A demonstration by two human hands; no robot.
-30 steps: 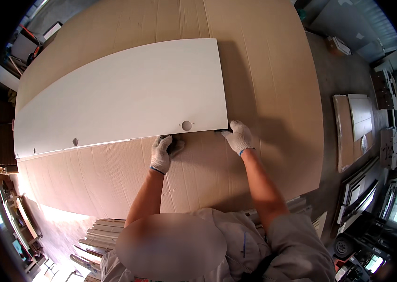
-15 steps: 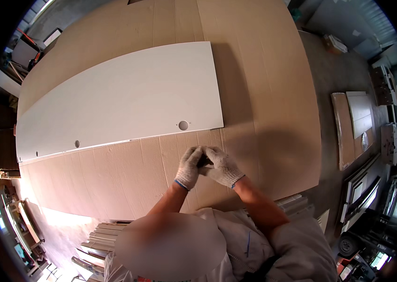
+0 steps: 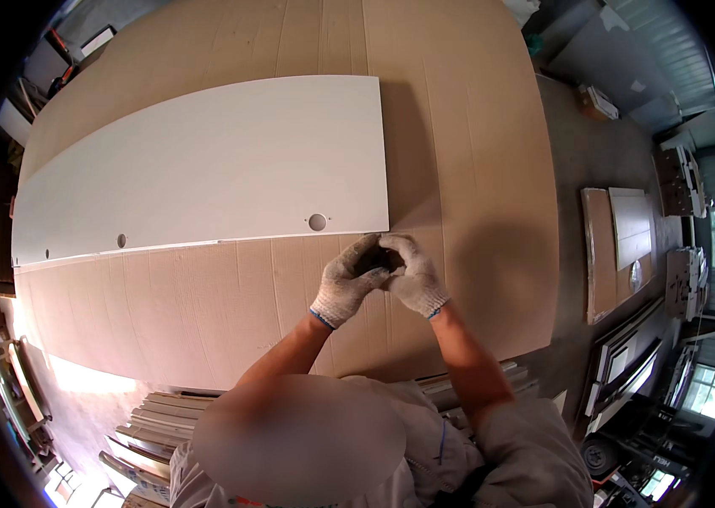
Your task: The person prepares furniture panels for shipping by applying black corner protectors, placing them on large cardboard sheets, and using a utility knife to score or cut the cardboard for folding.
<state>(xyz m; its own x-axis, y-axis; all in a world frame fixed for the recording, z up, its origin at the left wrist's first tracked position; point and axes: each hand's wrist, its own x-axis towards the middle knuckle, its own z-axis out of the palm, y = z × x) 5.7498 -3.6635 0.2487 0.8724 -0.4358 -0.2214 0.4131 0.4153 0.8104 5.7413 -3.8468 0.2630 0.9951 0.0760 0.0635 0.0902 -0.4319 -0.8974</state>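
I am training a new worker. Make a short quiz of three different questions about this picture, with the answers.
1. True or false: both hands rest flat on the white panel.
2. Multiple choice: where is the largest round hole in the panel? A) near the far edge B) near the close edge, by the right-hand corner C) in the middle
3. Fill in: the panel lies on a table covered with brown ____.

Key:
1. False: the left hand and right hand, in white gloves, meet just in front of the panel's near corner.
2. B
3. cardboard
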